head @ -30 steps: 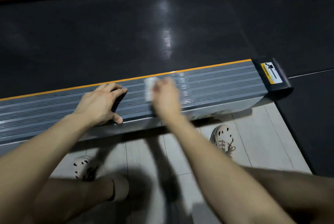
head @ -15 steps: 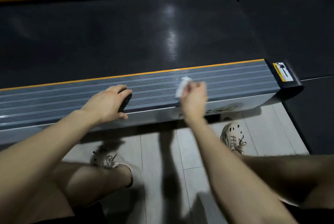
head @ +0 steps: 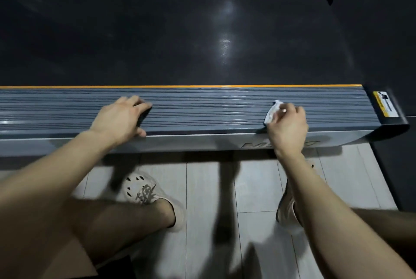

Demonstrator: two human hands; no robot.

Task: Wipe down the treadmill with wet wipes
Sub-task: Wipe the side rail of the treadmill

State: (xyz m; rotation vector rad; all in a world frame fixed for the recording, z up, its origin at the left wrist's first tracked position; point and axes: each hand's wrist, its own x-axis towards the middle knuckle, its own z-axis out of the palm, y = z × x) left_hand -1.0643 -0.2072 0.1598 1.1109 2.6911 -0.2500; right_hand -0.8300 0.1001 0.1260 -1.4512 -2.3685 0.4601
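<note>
The right hand (head: 289,126) pinches a white wipe (head: 273,112) against the treadmill's grey side rail (head: 202,110). The left hand (head: 119,119) rests there, fingers (head: 135,101) relaxed, holding nothing.

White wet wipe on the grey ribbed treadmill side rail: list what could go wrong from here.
1. The white wet wipe is bunched small in the right hand, so it may skip grooves of the grey ribbed side rail.
2. The yellow warning label on the black end cap lies just beyond the wipe; wet rubbing might lift it.
3. The left hand braces on the rail; on a damp surface it could slip.
</note>
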